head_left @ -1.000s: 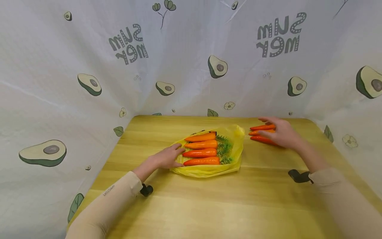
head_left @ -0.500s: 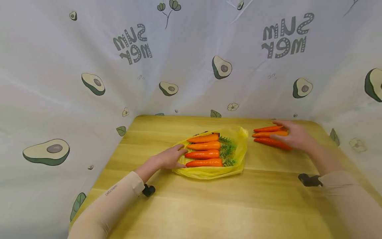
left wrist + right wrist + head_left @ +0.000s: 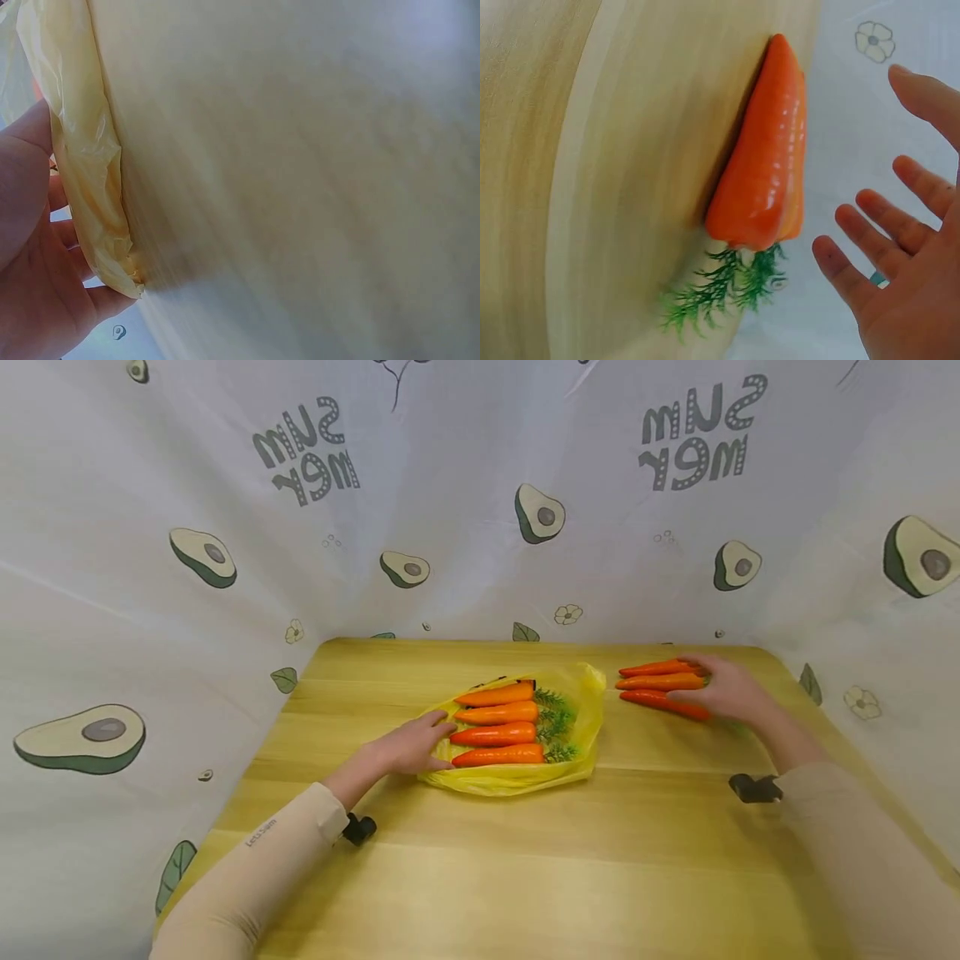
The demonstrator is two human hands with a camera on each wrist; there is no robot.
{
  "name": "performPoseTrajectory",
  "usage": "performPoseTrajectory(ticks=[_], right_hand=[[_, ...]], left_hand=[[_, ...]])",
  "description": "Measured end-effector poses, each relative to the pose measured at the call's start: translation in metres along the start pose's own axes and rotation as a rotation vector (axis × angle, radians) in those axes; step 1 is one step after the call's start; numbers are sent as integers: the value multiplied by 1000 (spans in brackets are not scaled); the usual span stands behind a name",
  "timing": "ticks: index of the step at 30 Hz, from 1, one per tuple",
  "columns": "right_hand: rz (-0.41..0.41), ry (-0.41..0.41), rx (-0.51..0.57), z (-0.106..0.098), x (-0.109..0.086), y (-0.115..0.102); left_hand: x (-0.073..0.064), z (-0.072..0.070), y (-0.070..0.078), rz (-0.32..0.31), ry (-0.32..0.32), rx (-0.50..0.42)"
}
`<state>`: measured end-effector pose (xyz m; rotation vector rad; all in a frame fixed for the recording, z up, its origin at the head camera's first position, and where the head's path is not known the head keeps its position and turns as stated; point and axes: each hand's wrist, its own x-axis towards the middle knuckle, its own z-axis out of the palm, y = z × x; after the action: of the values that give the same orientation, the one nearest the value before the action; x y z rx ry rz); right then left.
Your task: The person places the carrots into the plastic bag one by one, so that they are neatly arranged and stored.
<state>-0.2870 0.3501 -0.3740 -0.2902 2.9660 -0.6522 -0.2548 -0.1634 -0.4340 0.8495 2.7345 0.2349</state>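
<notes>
A yellow plastic bag point(image 3: 495, 783) lies on the table with several orange carrots point(image 3: 495, 735) side by side in its mouth, their green tops pointing right. My left hand point(image 3: 408, 745) is at the bag's left end, by the carrot tips. In the left wrist view, its spread fingers go behind the bag's crumpled edge point(image 3: 94, 172). To the right lie three more carrots point(image 3: 660, 681), partly covered in the head view by my right hand point(image 3: 731, 691). The right wrist view has that hand's fingers point(image 3: 885, 225) spread apart, separated from the carrots and holding nothing.
The wooden table point(image 3: 510, 868) meets a pale curtain point(image 3: 465, 468) printed with avocados at its back and sides. Both wrists carry a black camera mount point(image 3: 753, 788).
My right hand has shifted rightward off the loose carrots, uncovering more of them. My left hand stays at the bag. The head view has shifted slightly.
</notes>
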Motion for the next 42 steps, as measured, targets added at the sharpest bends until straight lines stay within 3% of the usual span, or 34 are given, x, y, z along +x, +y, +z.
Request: performPoseTrajectory(ticks=[3,8,14,20,42], right_hand=[[-17,-8,46,3,10,-5],[-3,-40,69,9,9,1],[45,-53,9,11,8,16],[12,-1,-61,14,11,31],[-63,-2,-135,22,2,53]], left_hand=[[-4,-8,-6,-35,22,16],[-6,-7,-7,0,-12,1],[-5,-5,-3,0,13,0],[-4,-4,-5,-8,3,-4],[0,-1,2,-17,-10,6]])
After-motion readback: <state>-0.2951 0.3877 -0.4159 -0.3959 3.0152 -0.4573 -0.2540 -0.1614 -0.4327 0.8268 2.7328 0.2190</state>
